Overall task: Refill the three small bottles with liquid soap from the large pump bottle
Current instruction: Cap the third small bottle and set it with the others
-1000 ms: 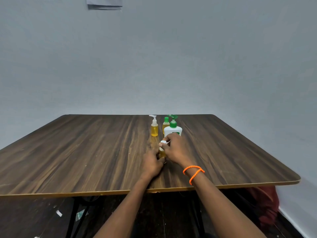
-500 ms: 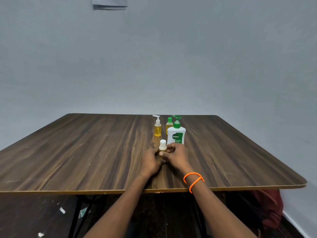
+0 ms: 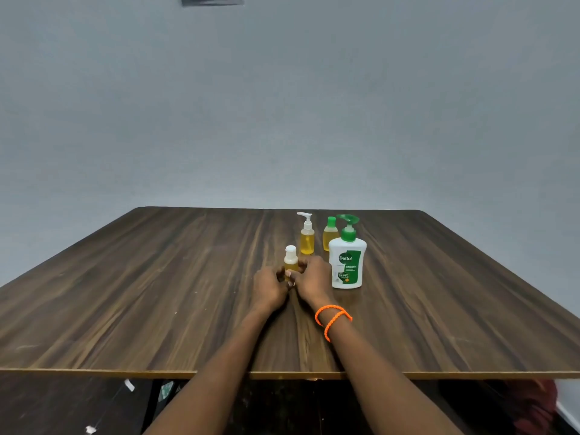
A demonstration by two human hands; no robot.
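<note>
A small white-capped bottle [image 3: 291, 258] of yellow liquid stands upright on the wooden table [image 3: 157, 293]. My left hand [image 3: 268, 287] and my right hand [image 3: 312, 282] both grip its lower body from either side. The large white pump bottle [image 3: 347, 265] with a green pump stands just right of my right hand. Behind them stand a small bottle with a white pump [image 3: 307, 235] and a small green-capped bottle [image 3: 330, 233], both holding yellow liquid. Two orange bands circle my right wrist.
A grey wall rises behind the table's far edge. The near table edge runs below my forearms. On the dark floor lie scraps of paper [image 3: 129, 385], and something red [image 3: 533, 400] sits under the right corner.
My right hand came down from the small bottle's white cap to its body. The cap now sits on the bottle. The view shifted, so the bottles appear further right.
</note>
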